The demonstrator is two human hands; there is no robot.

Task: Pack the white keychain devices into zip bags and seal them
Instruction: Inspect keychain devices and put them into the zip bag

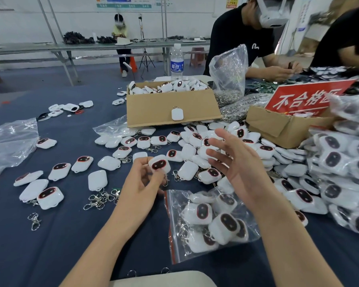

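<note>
My left hand (142, 179) pinches one white keychain device (159, 165), dark oval face toward me, its metal clasp hanging below my fingers. My right hand (234, 162) hovers open to the right of it, fingers spread, holding nothing, above loose devices. A clear zip bag (207, 224) with a red seal strip lies on the blue cloth below both hands, with several devices inside. Many loose white devices (145, 141) are scattered over the middle of the table.
An open cardboard box (170, 106) of devices stands behind the pile, a water bottle (177, 63) beyond it. A second box (282, 127) with a red sign sits right. Filled bags (344, 162) are stacked far right. Loose clasps (101, 198) and empty plastic (10, 139) lie left. Two people work opposite.
</note>
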